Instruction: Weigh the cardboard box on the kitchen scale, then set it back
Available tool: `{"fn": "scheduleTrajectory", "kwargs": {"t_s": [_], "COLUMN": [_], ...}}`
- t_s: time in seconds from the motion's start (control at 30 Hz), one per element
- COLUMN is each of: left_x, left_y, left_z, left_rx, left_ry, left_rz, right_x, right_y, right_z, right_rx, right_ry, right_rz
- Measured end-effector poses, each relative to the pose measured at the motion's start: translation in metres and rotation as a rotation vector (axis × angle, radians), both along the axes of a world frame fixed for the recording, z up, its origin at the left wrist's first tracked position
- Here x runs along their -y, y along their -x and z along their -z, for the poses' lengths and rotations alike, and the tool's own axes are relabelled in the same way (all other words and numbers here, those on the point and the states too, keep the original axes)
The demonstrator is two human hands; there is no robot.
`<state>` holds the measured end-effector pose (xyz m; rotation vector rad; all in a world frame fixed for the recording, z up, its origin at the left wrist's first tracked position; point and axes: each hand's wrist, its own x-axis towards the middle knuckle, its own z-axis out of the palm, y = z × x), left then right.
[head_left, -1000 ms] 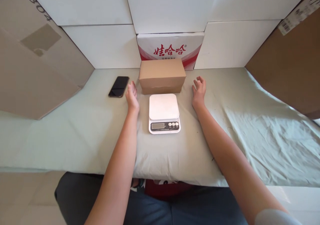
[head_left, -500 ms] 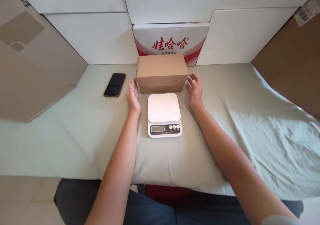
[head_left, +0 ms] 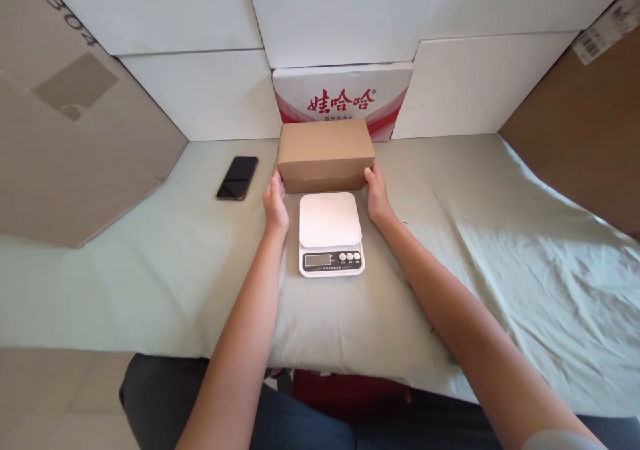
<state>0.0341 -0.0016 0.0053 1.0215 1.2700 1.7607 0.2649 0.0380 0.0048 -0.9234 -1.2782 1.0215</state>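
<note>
A closed brown cardboard box (head_left: 325,150) sits behind the scale, near the back of the cloth. My left hand (head_left: 275,200) presses against its left end, and my right hand (head_left: 377,190) grips the right end with the thumb on the front corner. Both hands hold the box between them; the fingertips behind its ends are hidden. Between my forearms stands a white kitchen scale (head_left: 330,220) with a bare platform, a small grey display (head_left: 318,261) and several round buttons facing me.
A dark smartphone (head_left: 237,178) lies left of the box on the pale green cloth (head_left: 165,257). White panels (head_left: 200,93) and a white and red carton (head_left: 345,90) form the back. Large cardboard sheets rise at left (head_left: 75,150) and right (head_left: 580,130).
My right hand has moved left onto the end of the box and closed on it. My left hand has come against the other end. The whole view has shifted slightly.
</note>
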Motion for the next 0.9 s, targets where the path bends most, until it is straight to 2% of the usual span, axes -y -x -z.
{"fn": "scheduleTrajectory", "kwargs": {"t_s": [0.07, 0.17, 0.27, 0.33, 0.47, 0.57, 0.7, 0.9], "left_x": [0.002, 0.017, 0.050, 0.079, 0.130, 0.149, 0.158, 0.160], "left_y": [-0.002, -0.004, -0.007, -0.009, -0.013, -0.017, -0.022, -0.025], "left_z": [-0.008, -0.028, -0.047, -0.053, -0.046, -0.034, -0.022, -0.017], "left_rx": [-0.008, -0.035, -0.059, -0.060, -0.053, -0.056, -0.055, -0.058], "left_ry": [-0.004, -0.072, -0.148, -0.154, -0.093, -0.058, -0.061, -0.057], "left_rz": [-0.011, 0.000, 0.010, 0.008, -0.029, -0.047, -0.048, -0.071], "right_x": [0.001, 0.014, 0.048, 0.077, 0.126, 0.140, 0.141, 0.142], "right_y": [0.001, 0.000, -0.005, -0.010, -0.018, -0.022, -0.026, -0.027], "right_z": [-0.009, -0.038, -0.065, -0.070, -0.050, -0.032, -0.025, -0.026], "right_rx": [-0.043, -0.018, 0.092, 0.157, 0.191, 0.170, 0.169, 0.157], "right_ry": [0.004, -0.071, -0.180, -0.212, -0.143, -0.112, -0.118, -0.093], "right_rz": [-0.013, 0.018, 0.044, 0.052, 0.038, 0.067, 0.105, 0.105]}}
